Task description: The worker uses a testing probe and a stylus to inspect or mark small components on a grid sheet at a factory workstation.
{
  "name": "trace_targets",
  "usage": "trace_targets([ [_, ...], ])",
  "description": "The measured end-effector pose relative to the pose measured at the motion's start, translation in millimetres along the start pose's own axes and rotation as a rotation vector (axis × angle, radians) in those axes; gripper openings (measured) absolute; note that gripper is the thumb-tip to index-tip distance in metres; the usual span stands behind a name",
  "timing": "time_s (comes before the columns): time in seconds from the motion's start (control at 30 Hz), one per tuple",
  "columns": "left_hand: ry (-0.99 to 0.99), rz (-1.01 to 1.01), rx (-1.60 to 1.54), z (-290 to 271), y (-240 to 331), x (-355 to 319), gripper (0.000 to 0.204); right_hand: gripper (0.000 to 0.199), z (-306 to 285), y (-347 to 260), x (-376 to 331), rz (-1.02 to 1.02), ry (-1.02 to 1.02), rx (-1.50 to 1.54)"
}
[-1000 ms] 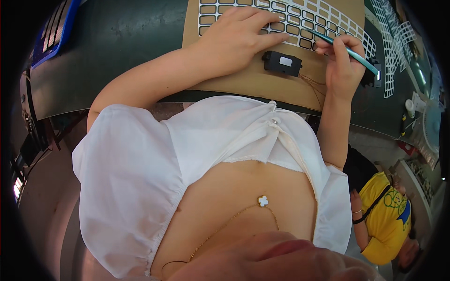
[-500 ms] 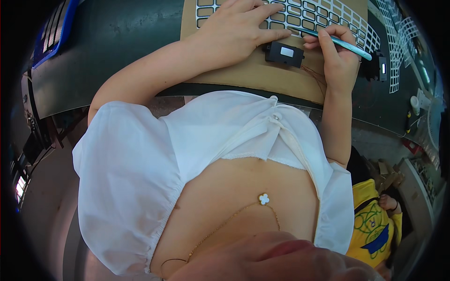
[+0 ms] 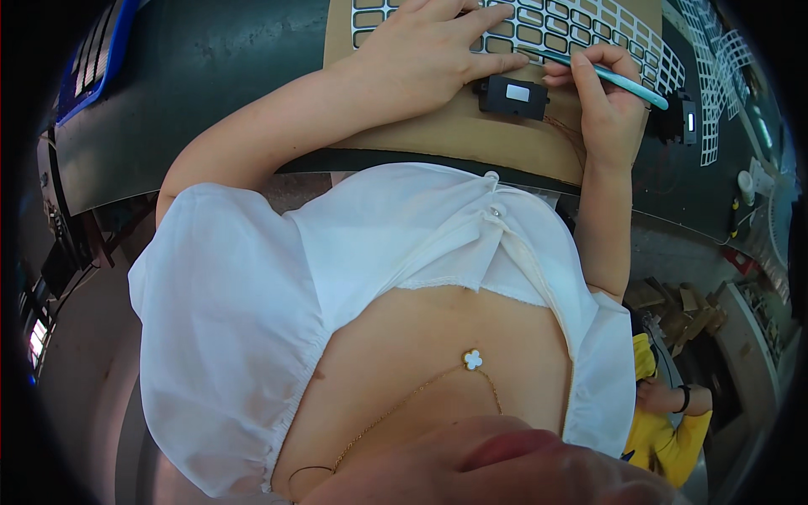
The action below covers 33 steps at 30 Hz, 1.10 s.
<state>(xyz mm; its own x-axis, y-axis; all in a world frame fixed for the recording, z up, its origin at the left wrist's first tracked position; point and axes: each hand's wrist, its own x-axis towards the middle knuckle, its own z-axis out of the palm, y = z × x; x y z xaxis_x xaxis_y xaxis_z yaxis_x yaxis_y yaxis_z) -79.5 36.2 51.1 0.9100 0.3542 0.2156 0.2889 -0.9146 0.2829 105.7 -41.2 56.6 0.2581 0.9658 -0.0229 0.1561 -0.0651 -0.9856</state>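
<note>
My left hand (image 3: 425,55) lies spread over a white sheet of black-edged rectangular frames (image 3: 562,23), its fingers reaching across the sheet's near part. My right hand (image 3: 613,105) grips slim teal tweezers (image 3: 627,82) like a pen. Their fine tip meets the sheet's near edge, close by my left thumb; whether it has caught anything is too small to tell. Just below that thumb sits a small black box-shaped module (image 3: 513,98) with a pale label and thin reddish wires. Under it all is a brown cardboard sheet (image 3: 454,139).
Right of my right hand stands another black module (image 3: 678,118). More white grid sheets (image 3: 711,118) lie beyond it on the dark table (image 3: 227,76). A blue tray (image 3: 118,63) is at the far left. Behind at lower right are a person in yellow (image 3: 673,442) and cardboard pieces (image 3: 682,311).
My hands and the tweezers have hardly moved. The person in yellow at lower right has shifted, with a forearm and wristband now showing.
</note>
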Motion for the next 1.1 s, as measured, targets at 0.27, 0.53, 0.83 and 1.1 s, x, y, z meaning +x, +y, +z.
trace_targets([
  [0.27,0.136,0.057,0.081,10.8,-3.4,-1.2,0.033,0.01,-6.4,17.8,8.1,-0.218,-0.173,0.348],
  [0.53,0.271,-0.05,-0.369,25.9,0.0,-3.4,0.031,0.008,-30.7,4.2,-16.4,-0.189,-0.16,0.595],
  [0.83,0.056,-0.102,-0.312,24.2,3.4,-4.7,0.031,0.009,-41.0,35.1,-26.9,-0.054,-0.177,0.549],
  [1.1,0.015,-0.177,-0.323,23.0,6.4,-5.3,0.029,0.01,-38.0,33.5,-25.6,-0.052,-0.189,0.519],
])
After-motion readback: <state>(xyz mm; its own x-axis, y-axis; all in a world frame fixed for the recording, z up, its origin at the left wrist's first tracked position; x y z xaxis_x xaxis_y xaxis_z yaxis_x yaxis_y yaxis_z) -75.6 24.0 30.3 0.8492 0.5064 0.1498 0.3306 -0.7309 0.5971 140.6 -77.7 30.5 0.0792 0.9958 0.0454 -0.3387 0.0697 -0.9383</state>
